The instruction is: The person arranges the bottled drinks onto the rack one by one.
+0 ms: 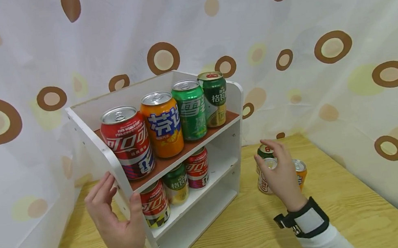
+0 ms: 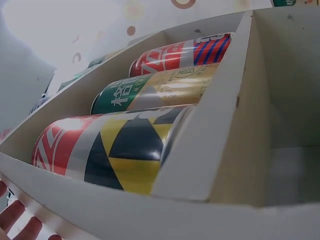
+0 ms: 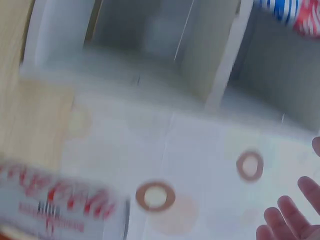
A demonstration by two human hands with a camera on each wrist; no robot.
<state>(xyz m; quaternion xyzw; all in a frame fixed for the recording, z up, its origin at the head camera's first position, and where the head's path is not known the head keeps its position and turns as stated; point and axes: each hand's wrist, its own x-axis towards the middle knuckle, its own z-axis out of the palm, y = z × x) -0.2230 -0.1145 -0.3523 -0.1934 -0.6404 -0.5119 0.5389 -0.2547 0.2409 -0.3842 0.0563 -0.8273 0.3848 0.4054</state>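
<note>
My left hand (image 1: 118,227) is at the left side of a small white shelf unit (image 1: 193,235), fingers against its outer side panel and thumb spread out in front. Over at the right, my right hand (image 1: 280,172) reaches over a group of cans on the table, thumb and fingers apart with nothing between them. A white can with red lettering (image 1: 263,184), a dark green can (image 1: 264,152) and an orange can (image 1: 300,169) are there, partly hidden by this hand. The right wrist view has the white can (image 3: 60,205) lying across its lower left corner, with the fingers at lower right.
The top shelf carries a red cola can (image 1: 129,144), an orange soda can (image 1: 163,124), a green can (image 1: 190,110) and a dark green can (image 1: 214,97). Below stand a red can (image 1: 154,204), a green-gold can (image 1: 176,184) and another red can (image 1: 197,168). Patterned curtains hang behind.
</note>
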